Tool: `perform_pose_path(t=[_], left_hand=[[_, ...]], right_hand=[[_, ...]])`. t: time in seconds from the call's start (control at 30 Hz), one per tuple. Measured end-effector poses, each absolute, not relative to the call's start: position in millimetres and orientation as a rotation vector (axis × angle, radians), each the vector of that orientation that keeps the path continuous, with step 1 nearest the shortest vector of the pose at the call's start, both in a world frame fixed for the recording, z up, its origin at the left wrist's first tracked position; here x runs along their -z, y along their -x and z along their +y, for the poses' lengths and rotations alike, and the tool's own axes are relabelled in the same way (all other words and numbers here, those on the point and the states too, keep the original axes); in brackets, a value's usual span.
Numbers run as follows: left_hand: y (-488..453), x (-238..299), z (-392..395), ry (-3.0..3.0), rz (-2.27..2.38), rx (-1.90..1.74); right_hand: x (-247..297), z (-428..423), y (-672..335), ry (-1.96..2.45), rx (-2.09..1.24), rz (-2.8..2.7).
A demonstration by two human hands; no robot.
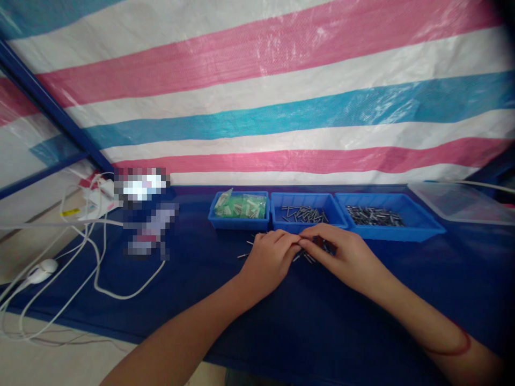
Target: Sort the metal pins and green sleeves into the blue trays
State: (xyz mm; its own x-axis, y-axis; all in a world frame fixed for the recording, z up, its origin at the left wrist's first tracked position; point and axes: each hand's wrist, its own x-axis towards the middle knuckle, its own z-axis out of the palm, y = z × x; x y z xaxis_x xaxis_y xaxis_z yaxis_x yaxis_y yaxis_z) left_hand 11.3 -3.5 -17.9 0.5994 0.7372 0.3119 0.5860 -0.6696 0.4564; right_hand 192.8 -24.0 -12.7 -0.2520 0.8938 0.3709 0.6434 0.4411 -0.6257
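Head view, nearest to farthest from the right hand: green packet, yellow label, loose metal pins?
1. Loose metal pins: on the blue table, close by the right hand.
2. Green packet: in the leftmost blue bin, beyond the hands.
3. Yellow label: far left, near the white cables.

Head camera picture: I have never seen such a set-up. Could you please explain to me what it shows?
There is no machine here, only a person's bare left hand and right hand. The camera is worn on the head, looking forward and down. On the dark blue table stand three blue bins: the left bin holds green packets; the middle bin and right bin hold rivet-like metal pins. More pins lie loose around the hands. The fingertips come together; whether they hold a pin is unclear.
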Motion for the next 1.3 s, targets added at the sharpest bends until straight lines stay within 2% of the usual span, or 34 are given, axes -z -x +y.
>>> perform_pose_path(t=[0.17,0.3,0.57,0.87,0.97,1.17,1.3], left_hand=[[-14.0,19.7,-6.2,-2.162,1.021,-0.916],[-15.3,19.9,-7.8,-2.036,1.009,-0.921],[-15.3,18.8,-4.9,-2.144,0.993,-0.972],[-6.6,12.8,-1.1,-2.112,1.059,-0.943],[1.7,1.9,2.8,-2.267,1.049,-0.812],[26.9,-31.4,5.9,-2.620,1.124,-0.372],[37.4,-40.3,-1.5,-2.602,1.194,-0.151]], right_hand=[[13.1,-25.5,-188.8,1.278,-0.683,-1.742],[13.3,-26.5,-188.0,1.251,-0.743,-1.708],[6.1,-31.7,-187.4,1.186,-0.571,-1.868],[-5.3,-26.6,-197.5,1.221,-0.532,-1.919],[-12.2,-22.0,-217.0,1.301,-0.333,-1.827],[-11.2,-8.0,-282.9,1.753,0.243,-1.665],[-7.4,-6.9,-279.6,1.813,0.347,-1.666]])
